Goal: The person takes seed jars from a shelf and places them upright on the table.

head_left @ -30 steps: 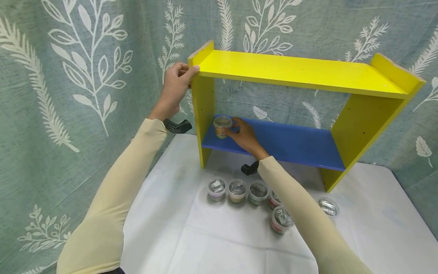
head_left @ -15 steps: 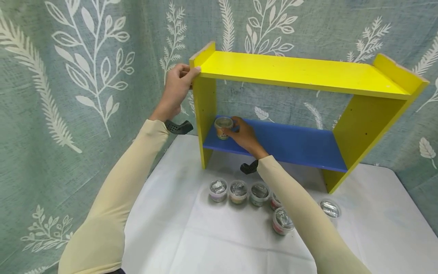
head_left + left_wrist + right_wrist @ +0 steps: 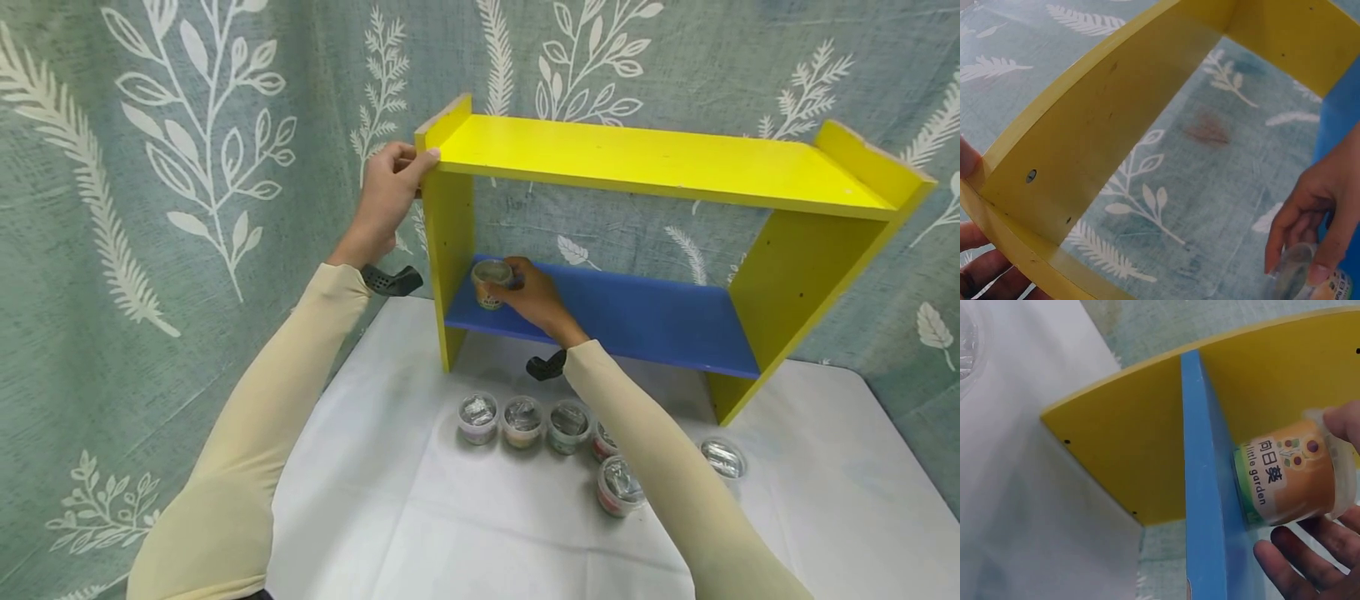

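Observation:
My left hand [image 3: 386, 192] grips the upper left corner of a yellow shelf unit [image 3: 660, 158], its thumb on the front edge and its other fingers behind the side panel. In the right wrist view, a clear-lidded plastic tub [image 3: 1291, 475] stands with its base at the blue shelf board [image 3: 1207, 487]. Its orange and green label carries flowers and the words "little garden". My right hand [image 3: 538, 296] holds this tub near its rim, thumb across the front, close to the left side panel [image 3: 453, 250]. The left wrist view shows the same tub [image 3: 1297, 275] under those fingers.
On the white tabletop [image 3: 450, 517] in front of the unit stand several similar tubs, including a purple one [image 3: 477, 418], a pink one [image 3: 619, 486] and one at right [image 3: 723, 458]. My right forearm overlaps another tub. A leaf-patterned curtain [image 3: 187, 292] hangs behind.
The tub has shifted very slightly toward the shelf's front, and my right thumb now lies farther across it. My left hand keeps its grip on the corner.

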### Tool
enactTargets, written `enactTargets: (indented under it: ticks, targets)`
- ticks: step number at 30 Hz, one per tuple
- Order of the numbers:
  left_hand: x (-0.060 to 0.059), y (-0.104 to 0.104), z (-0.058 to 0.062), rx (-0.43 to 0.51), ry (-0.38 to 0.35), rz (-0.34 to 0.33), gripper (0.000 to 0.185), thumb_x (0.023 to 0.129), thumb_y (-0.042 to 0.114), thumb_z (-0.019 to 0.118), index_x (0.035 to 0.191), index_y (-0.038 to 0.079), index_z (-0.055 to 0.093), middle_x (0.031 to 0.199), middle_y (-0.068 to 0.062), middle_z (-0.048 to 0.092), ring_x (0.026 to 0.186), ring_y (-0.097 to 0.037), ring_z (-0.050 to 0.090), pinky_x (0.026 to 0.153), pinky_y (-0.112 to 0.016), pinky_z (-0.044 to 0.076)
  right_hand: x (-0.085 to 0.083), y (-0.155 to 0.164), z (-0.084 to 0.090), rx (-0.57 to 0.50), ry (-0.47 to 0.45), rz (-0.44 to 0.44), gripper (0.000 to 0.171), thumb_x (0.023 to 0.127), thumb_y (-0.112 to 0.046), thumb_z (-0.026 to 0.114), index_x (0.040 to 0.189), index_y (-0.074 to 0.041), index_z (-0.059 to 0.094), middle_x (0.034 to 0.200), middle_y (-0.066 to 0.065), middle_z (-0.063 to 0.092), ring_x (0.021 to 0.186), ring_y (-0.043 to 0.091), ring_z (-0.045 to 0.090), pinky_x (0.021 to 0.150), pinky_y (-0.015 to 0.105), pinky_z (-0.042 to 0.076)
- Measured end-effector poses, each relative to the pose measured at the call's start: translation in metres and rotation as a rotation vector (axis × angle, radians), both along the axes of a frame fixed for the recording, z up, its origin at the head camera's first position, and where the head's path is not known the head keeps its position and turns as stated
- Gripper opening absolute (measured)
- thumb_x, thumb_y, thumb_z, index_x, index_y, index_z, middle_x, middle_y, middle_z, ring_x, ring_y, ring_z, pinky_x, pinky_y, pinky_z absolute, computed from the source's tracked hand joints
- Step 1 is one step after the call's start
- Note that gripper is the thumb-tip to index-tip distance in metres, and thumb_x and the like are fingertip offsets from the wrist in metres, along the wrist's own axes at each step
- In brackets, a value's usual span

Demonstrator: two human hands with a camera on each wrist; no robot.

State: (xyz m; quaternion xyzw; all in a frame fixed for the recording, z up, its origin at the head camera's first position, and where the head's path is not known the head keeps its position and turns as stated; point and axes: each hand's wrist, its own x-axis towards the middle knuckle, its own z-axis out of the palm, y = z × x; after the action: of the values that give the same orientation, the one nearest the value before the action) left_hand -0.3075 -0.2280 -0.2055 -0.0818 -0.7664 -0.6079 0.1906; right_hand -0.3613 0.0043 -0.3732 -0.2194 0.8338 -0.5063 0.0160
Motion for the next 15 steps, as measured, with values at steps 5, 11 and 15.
enactTargets:
  ticks: [5, 11, 15]
  targets:
    - [0.001, 0.001, -0.001, 0.003, 0.005, -0.006, 0.039, 0.101, 0.042, 0.065, 0.121, 0.010, 0.061, 0.117, -0.006, 0.062, 0.104, -0.022, 0.061, 0.095, -0.035, 0.051, 0.003, 0.003, 0.000, 0.003, 0.011, 0.000, 0.074, 0.093, -0.051, 0.074, 0.151, -0.018, 0.044, 0.139, 0.006, 0.055, 0.112, 0.021, 0.060, 0.084, 0.042, 0.055]
    - [0.001, 0.000, -0.004, -0.001, 0.015, 0.000, 0.039, 0.101, 0.042, 0.065, 0.122, 0.009, 0.061, 0.116, -0.006, 0.061, 0.104, -0.022, 0.060, 0.095, -0.035, 0.050, 0.011, 0.009, 0.003, 0.010, 0.006, 0.009, 0.072, 0.092, -0.052, 0.075, 0.148, -0.018, 0.045, 0.137, 0.005, 0.055, 0.111, 0.021, 0.061, 0.083, 0.042, 0.056]
    - [0.000, 0.001, -0.001, 0.013, 0.014, 0.003, 0.037, 0.101, 0.042, 0.066, 0.119, 0.010, 0.061, 0.115, -0.006, 0.061, 0.102, -0.022, 0.060, 0.094, -0.034, 0.050, 0.016, 0.014, 0.008, 0.015, 0.003, 0.004, 0.072, 0.091, -0.053, 0.074, 0.147, -0.019, 0.045, 0.139, 0.004, 0.054, 0.112, 0.020, 0.060, 0.084, 0.043, 0.056]
